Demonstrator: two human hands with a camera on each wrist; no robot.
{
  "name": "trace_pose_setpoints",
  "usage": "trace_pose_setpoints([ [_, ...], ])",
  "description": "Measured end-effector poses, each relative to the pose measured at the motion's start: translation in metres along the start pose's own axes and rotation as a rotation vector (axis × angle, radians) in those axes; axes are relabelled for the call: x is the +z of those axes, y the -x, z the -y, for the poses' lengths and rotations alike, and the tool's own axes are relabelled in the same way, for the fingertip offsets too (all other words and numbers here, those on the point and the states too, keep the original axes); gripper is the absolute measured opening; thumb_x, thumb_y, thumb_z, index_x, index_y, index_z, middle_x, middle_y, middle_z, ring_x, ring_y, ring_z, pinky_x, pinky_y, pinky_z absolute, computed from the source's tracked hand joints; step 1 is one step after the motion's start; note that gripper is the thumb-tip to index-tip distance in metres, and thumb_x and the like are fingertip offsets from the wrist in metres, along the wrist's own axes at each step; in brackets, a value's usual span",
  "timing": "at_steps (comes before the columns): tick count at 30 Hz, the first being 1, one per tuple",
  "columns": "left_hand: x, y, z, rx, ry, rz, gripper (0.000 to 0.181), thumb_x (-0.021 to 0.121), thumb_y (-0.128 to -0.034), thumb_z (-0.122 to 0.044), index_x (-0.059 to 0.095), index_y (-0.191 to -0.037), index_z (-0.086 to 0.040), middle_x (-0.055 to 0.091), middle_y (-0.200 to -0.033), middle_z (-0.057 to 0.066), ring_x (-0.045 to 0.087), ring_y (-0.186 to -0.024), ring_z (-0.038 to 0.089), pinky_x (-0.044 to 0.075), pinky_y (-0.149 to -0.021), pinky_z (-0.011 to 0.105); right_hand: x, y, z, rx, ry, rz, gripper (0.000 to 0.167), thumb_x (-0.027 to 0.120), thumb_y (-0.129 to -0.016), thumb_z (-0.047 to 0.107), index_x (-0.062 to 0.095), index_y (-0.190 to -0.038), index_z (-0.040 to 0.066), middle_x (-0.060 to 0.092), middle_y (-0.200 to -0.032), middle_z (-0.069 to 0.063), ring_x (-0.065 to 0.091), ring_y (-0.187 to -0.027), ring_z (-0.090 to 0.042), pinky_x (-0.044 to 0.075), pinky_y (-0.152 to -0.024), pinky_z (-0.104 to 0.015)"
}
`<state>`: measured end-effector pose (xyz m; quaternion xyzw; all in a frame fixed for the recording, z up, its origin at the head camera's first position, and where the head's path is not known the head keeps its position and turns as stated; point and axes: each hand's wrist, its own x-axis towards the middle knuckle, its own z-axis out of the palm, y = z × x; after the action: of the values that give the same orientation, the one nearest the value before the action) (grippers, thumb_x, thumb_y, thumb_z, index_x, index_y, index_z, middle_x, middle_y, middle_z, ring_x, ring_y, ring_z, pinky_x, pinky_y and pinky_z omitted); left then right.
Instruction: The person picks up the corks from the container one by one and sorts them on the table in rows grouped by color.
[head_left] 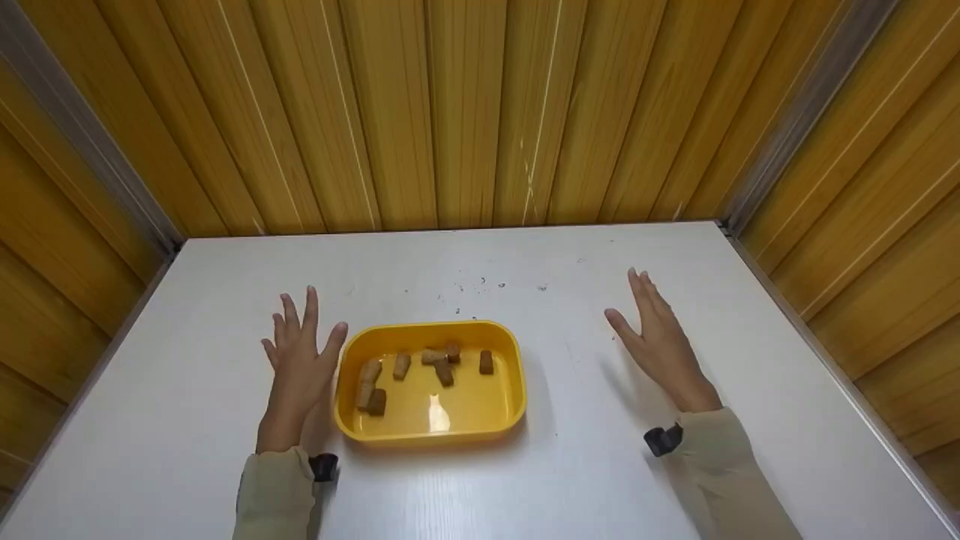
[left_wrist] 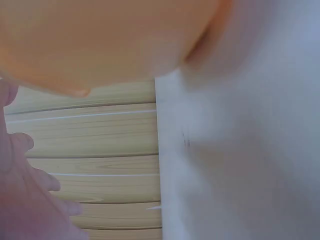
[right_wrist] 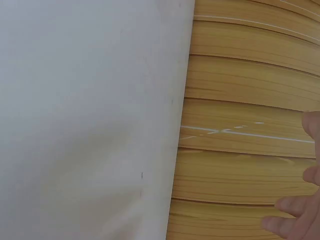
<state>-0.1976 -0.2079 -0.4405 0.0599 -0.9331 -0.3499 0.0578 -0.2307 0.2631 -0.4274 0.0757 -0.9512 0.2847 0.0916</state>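
Observation:
Both hands hold nothing and stand apart over a white table. My left hand (head_left: 296, 371) is just left of a shallow yellow tray (head_left: 431, 436), its fingers spread and its thumb near the tray's upper left corner. My right hand (head_left: 666, 352) is well to the right of the tray, fingers straight and thumb apart. In the tray lie several small tapered brown pieces, some light like this one (head_left: 402, 366), some darker like this piece (head_left: 486, 362). The left wrist view shows fingers (left_wrist: 45, 180) at its lower left; the right wrist view shows fingertips (right_wrist: 292, 205) at its right edge.
Ribbed wood-look panels (head_left: 465, 112) wall in the white table (head_left: 585, 480) at the back and sides. Small dark marks (head_left: 502, 285) dot the tabletop behind the tray. A large blurred orange shape (left_wrist: 100, 40) fills the top of the left wrist view; I cannot tell what it is.

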Motion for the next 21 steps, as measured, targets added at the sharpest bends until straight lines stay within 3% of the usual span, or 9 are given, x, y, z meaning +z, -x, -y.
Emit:
trace_pose_setpoints([
  [8,0.004,-0.003,0.004,-0.147,0.505,0.111,0.063,0.030,-0.0943,-0.063,0.000,-0.148,-0.051,-0.003,-0.160,-0.016,-0.006,-0.150,0.016,-0.001,-0.120,0.056,-0.005,-0.011,0.022,-0.059,-0.116,0.155,0.075,0.045,-0.096,0.052,0.015,-0.155,0.018,0.013,-0.162,-0.009,0.013,-0.149,-0.032,0.015,-0.119,-0.057],
  [11,0.009,-0.002,0.011,-0.141,0.680,0.148,0.059,0.030,-0.0948,-0.062,0.006,-0.148,-0.052,0.007,-0.161,-0.016,0.004,-0.150,0.012,0.002,-0.123,0.047,-0.005,-0.015,0.031,-0.085,-0.149,0.201,0.074,0.047,-0.095,0.053,0.021,-0.154,0.017,0.020,-0.160,-0.008,0.018,-0.148,-0.031,0.018,-0.119,-0.054],
  [14,0.016,0.000,0.019,-0.140,0.912,0.210,0.056,0.035,-0.0953,-0.060,0.014,-0.147,-0.054,0.019,-0.160,-0.012,0.014,-0.149,0.011,0.005,-0.124,0.040,-0.005,-0.019,0.039,-0.102,-0.192,0.262,0.073,0.049,-0.093,0.054,0.027,-0.153,0.020,0.027,-0.158,-0.006,0.026,-0.145,-0.032,0.025,-0.117,-0.054],
  [17,0.022,0.002,0.029,-0.140,1.127,0.273,0.055,0.042,-0.0956,-0.054,0.023,-0.147,-0.050,0.028,-0.157,-0.011,0.021,-0.147,0.011,0.010,-0.124,0.041,-0.004,-0.023,0.049,-0.141,-0.241,0.321,0.070,0.053,-0.092,0.053,0.032,-0.151,0.022,0.033,-0.156,-0.005,0.034,-0.142,-0.032,0.031,-0.114,-0.053],
  [21,0.029,0.003,0.039,-0.126,1.286,0.342,0.054,0.047,-0.0983,-0.039,0.028,-0.149,-0.042,0.032,-0.156,-0.008,0.028,-0.145,0.014,0.019,-0.122,0.041,0.000,-0.031,0.062,-0.236,-0.300,0.372,0.060,0.059,-0.092,0.041,0.043,-0.146,0.017,0.042,-0.151,-0.005,0.042,-0.137,-0.029,0.035,-0.113,-0.048],
])
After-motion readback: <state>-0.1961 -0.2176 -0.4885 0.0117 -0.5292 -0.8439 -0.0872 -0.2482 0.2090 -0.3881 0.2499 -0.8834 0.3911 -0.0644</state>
